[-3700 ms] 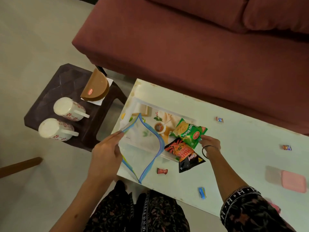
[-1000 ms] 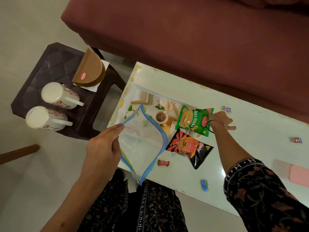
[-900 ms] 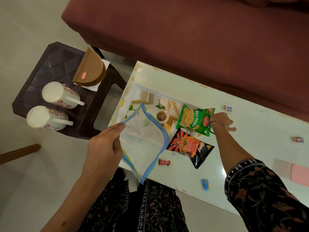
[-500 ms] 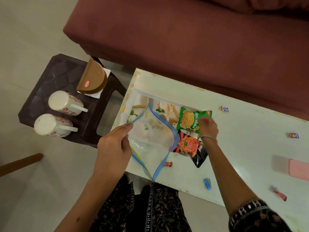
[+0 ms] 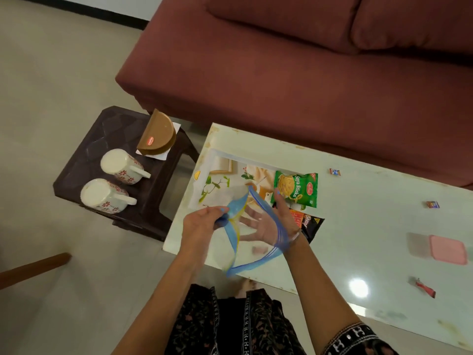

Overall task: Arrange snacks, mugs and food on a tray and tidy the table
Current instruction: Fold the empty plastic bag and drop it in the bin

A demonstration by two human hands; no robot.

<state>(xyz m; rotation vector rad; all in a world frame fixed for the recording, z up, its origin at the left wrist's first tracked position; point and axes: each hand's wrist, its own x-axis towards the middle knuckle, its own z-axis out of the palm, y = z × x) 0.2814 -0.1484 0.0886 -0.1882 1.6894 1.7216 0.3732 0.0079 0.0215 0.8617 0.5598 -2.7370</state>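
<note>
Beside the maroon sofa (image 5: 307, 73), on my left, two mugs (image 5: 120, 166) lie on their sides on the dark stool (image 5: 102, 139) next to a brown lid (image 5: 157, 133); both are round and could roll off if I bump it. Further right, my left hand (image 5: 199, 224) pinches the blue rim of the clear zip bag (image 5: 238, 219), fingers curled on it. My right hand (image 5: 266, 221) is inside the bag with fingers spread and straight, gripping nothing. Slack plastic may slip from my pinch, or snag on my bangle and drag the packets. Behind the bag lies the printed tray (image 5: 217, 175) on the pale table (image 5: 371, 239), with the green snack packet (image 5: 297, 189) half on it and the dark packet (image 5: 309, 224) off its near edge. Small candies (image 5: 334, 172) sit scattered to the right, near a pink lid (image 5: 448, 253); I could easily overlook them.

Half a second ago my right hand was on the green packet; now it has come into the bag, and the bag's mouth is pulled wider.
</note>
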